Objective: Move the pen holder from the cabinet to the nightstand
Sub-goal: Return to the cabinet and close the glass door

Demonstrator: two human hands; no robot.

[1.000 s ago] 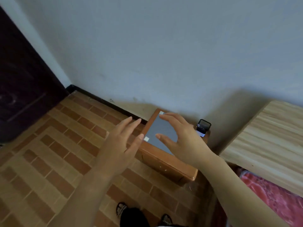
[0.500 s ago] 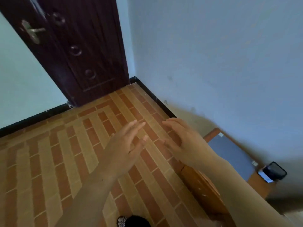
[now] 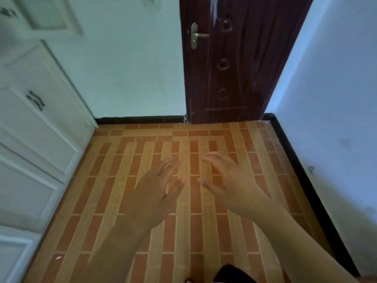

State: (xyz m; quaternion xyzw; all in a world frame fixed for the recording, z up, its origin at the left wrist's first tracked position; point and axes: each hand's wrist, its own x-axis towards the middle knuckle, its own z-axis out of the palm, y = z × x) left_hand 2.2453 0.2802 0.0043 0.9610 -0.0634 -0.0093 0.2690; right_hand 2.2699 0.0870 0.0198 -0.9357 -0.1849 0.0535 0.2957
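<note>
On my feed, the fingers (image 3: 173, 163) of the left hand (image 3: 155, 193) are spread and slightly curled, gripping nothing, the thumb tip reaching toward the middle of the frame. The fingers (image 3: 212, 158) of the right hand (image 3: 230, 180) mirror them, loosely arched and empty, its thumb tip just across a narrow gap from the left thumb. Both hands hang palm-inward in the air above the floor (image 3: 114, 180), touching neither each other nor any surface. Bare forearms run back from them to the bottom edge of the view, the left one in shadow, the right one lit.

Under the hands lies a floor of orange and tan brick-pattern tiles, bordered by a black skirting board (image 3: 140, 119) along the far wall and down the right side. A dark brown panelled door (image 3: 234, 78) with a metal lever handle (image 3: 196, 35) stands straight ahead, between a pale green wall (image 3: 132, 68) and a bluish wall (image 3: 336, 99) on the right. At the left edge rises a white cabinet (image 3: 36, 135) with panelled fronts and dark handles (image 3: 35, 100). I see no pen holder anywhere in this view, and the nightstand is also outside it. A dark shape, too blurred to identify, shows at the bottom edge between the forearms.
</note>
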